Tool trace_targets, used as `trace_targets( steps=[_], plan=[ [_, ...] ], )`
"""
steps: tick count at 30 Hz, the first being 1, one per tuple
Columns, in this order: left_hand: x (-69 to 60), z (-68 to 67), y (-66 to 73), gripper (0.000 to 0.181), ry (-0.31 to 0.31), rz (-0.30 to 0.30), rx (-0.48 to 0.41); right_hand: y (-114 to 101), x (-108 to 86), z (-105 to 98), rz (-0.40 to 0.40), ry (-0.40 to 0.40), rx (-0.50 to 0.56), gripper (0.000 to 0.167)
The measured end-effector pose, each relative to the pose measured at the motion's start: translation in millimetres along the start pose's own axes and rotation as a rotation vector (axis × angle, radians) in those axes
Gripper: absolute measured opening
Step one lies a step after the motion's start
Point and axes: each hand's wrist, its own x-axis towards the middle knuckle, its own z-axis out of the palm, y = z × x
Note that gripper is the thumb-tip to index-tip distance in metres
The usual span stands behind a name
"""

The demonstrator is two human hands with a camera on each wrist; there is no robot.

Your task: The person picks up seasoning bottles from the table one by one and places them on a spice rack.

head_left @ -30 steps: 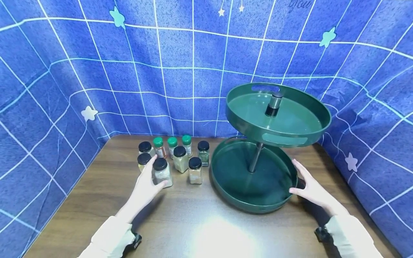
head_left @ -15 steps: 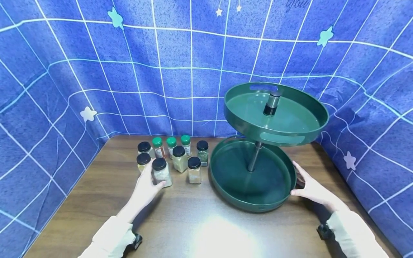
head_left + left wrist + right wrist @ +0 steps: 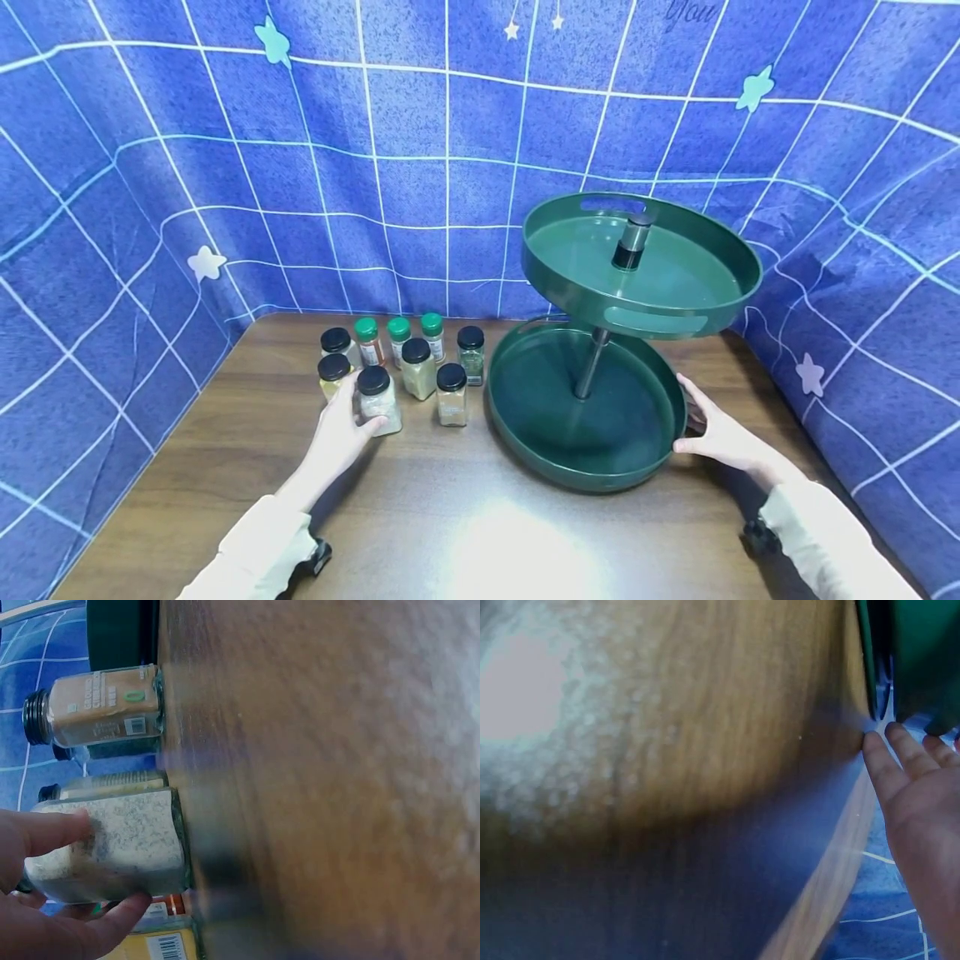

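Note:
My left hand (image 3: 343, 432) grips a square glass spice jar (image 3: 379, 405) with a black lid and speckled whitish contents. In the left wrist view the thumb lies across the near face of that jar (image 3: 127, 840), with fingers round its lower side. Whether its base is off the table cannot be told. At the right, my right hand (image 3: 723, 437) touches the outer wall of the lower tray of a dark green two-tier stand (image 3: 592, 483), thumb and fingers spread. From the right wrist, the fingers (image 3: 889, 776) look nearly straight against the green edge.
Beside the held jar stand a yellow-filled jar (image 3: 333, 375), a tan-filled jar (image 3: 452, 400), a beige-filled jar (image 3: 418, 375) and a green herb jar (image 3: 472, 360). Several green-capped bottles (image 3: 367, 343) line the back. The upper tray (image 3: 645, 308) overhangs the lower one. Blue cloth (image 3: 450, 192) surrounds the wooden table (image 3: 420, 517).
My left hand has closed in on the whitish jar, which has shifted very slightly right. My right hand has come against the lower tray's wall and stays there.

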Motion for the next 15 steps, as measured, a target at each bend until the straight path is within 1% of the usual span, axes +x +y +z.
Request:
trace_targets(
  steps=[9, 15],
  plan=[
    [0.7, 1.2, 0.2, 0.073, 0.029, -0.02, 0.006, 0.8, -1.0, 2.7, -0.01, -0.004, 0.033, 0.101],
    [1.6, 0.5, 3.0, 0.071, 0.029, -0.051, -0.003, -1.1, -1.1, 3.4, -0.012, 0.004, 0.041, 0.101]
  ],
)
